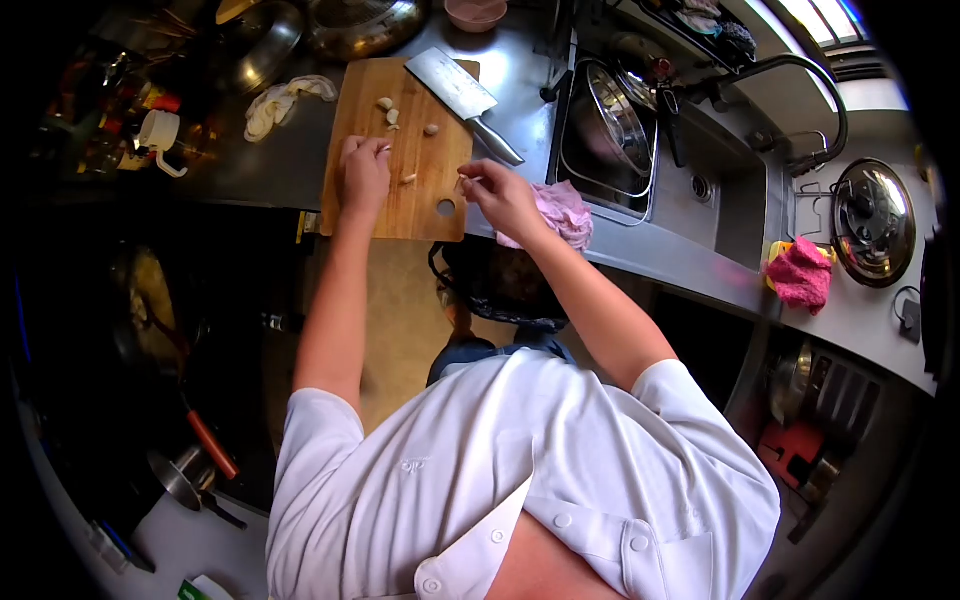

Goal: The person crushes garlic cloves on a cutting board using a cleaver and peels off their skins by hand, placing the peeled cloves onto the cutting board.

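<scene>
A wooden cutting board (410, 100) lies on the metal counter, its front edge over the counter's edge. Several pale garlic cloves (431, 130) are scattered on it. A cleaver (452, 84) rests across the board's upper right, its dark handle pointing toward me. My left hand (365, 172) is over the board's left side, fingers closed around a small pale piece that looks like a clove. Just past the board's right edge, my right hand (497, 195) pinches something small and pale, too small to name. A pink cloth (560, 215) lies beside and partly behind my right hand.
A white cloth (285, 105) and a white cup (160, 130) stand left of the board. Metal pans and a pink bowl (476, 12) are at the back. The sink (735, 200) is at the right, with a black bin (500, 285) below the counter.
</scene>
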### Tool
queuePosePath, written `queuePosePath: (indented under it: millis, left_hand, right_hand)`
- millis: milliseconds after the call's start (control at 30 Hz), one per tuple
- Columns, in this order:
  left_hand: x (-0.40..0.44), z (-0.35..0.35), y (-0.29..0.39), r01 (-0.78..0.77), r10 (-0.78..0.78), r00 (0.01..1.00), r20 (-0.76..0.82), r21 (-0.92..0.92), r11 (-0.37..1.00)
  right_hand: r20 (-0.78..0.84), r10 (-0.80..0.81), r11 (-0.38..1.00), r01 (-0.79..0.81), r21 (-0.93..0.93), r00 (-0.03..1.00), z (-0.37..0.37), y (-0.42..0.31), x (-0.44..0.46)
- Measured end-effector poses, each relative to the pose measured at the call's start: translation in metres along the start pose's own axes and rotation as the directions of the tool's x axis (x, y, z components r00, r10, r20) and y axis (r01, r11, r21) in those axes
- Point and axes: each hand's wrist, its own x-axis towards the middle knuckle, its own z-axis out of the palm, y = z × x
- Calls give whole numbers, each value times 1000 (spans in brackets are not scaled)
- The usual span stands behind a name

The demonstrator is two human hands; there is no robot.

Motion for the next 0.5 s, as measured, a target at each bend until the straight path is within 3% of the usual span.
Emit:
queuePosePath:
  millis: [33, 133, 233, 267, 367, 467, 500]
  left_hand:
    - [4, 0, -6, 17, -19, 999, 32, 52, 998]
    - [10, 9, -25, 17, -21, 998, 67, 71, 997]
    - [11, 7, -14, 66, -69, 997, 41, 61, 996]
    - [11, 9, -12, -6, 6, 1000, 6, 27, 1000]
    - [15, 21, 3, -202, 201, 979, -41, -31, 979]
    - [27, 37, 34, -288, 290, 957, 19, -72, 955]
    - [37, 52, 28, -294, 303, 950, 73, -116, 949]
  right_hand:
    - [-14, -77, 972, 72, -225, 997, 1, -1, 9]
    - [52, -208, 839, 205, -505, 977, 12, 8, 39]
    - [112, -269, 770, 284, -572, 957, 24, 26, 58]
    - [140, -287, 741, 312, -595, 948, 25, 18, 62]
    - [-138, -334, 783, 193, -591, 932, 11, -3, 57]
    - [-174, -376, 614, 105, -782, 910, -10, -5, 70]
    - [-117, -249, 637, 72, -768, 961, -14, 0, 74]
